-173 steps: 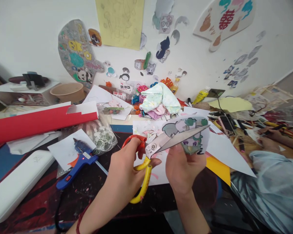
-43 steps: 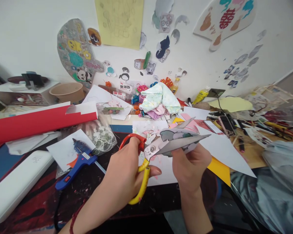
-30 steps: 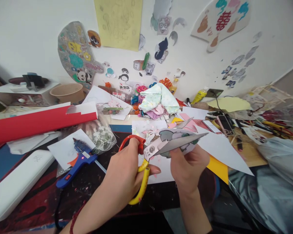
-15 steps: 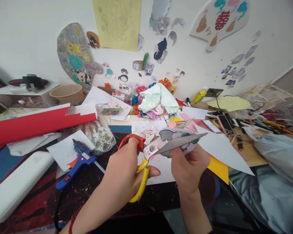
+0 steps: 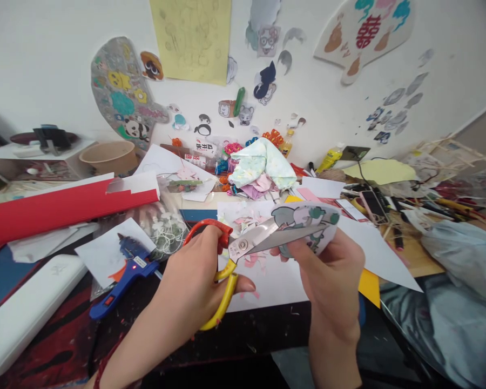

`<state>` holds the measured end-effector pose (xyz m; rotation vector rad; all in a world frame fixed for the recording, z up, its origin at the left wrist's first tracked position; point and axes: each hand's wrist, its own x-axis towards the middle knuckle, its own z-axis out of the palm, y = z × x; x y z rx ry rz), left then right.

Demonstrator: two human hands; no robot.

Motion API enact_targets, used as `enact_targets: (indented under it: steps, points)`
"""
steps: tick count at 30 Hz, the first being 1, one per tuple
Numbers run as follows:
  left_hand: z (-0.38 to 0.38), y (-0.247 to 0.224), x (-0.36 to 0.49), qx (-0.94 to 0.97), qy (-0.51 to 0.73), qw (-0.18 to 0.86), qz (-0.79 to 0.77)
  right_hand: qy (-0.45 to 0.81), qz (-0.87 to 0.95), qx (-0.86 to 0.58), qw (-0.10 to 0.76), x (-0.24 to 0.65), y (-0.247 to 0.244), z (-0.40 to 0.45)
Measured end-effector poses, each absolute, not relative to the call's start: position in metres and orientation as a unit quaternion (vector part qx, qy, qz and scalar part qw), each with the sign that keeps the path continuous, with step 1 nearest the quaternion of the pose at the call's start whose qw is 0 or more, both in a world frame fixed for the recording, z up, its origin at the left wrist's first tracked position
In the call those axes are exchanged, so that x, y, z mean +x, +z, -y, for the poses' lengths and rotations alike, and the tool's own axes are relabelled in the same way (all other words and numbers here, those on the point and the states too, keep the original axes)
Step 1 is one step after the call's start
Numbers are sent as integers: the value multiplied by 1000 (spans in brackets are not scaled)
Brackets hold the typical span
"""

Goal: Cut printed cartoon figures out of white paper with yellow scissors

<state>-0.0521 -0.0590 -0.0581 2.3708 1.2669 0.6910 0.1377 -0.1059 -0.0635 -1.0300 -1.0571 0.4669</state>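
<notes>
My left hand point(image 5: 198, 270) holds scissors point(image 5: 243, 246) with one red and one yellow handle, the blades pointing right. Between my right hand point(image 5: 332, 265) thumb and fingers is a paper cutout point(image 5: 308, 216) printed with a grey and green cartoon figure. The scissor blades lie across the cutout, one in front of it. Below them a white paper sheet point(image 5: 275, 286) bears pink and white paper scraps.
A blue glue gun point(image 5: 125, 281) lies on paper at the left, beside a long white case point(image 5: 32, 313) and red corrugated card point(image 5: 60, 208). A patterned cloth point(image 5: 259, 165) sits at the back. Pens and a phone point(image 5: 372, 206) lie right.
My left hand and the scissors have shifted slightly left. My right hand has moved right with the cutout, which is turned to show more of its printed face. The blades look less widely spread.
</notes>
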Motion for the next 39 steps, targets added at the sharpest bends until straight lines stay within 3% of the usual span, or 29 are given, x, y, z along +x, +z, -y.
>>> enact_targets:
  steps: [11, 17, 24, 31, 39]
  points:
    - [58, -52, -52, 844, 233, 237, -420, 179, 511, -489, 684, 142, -68, 104]
    - [61, -55, -49, 833, 235, 256, -431, 59, 547, -512, 660, 130, -63, 103]
    - [61, -60, -47, 837, 287, 188, -427, -16, 614, -521, 594, 130, -66, 107]
    - [62, -62, -44, 827, 299, 134, -457, -77, 587, -524, 612, 128, -77, 104]
    - [66, -64, -46, 821, 311, 131, -461, -34, 571, -517, 636, 117, -73, 104]
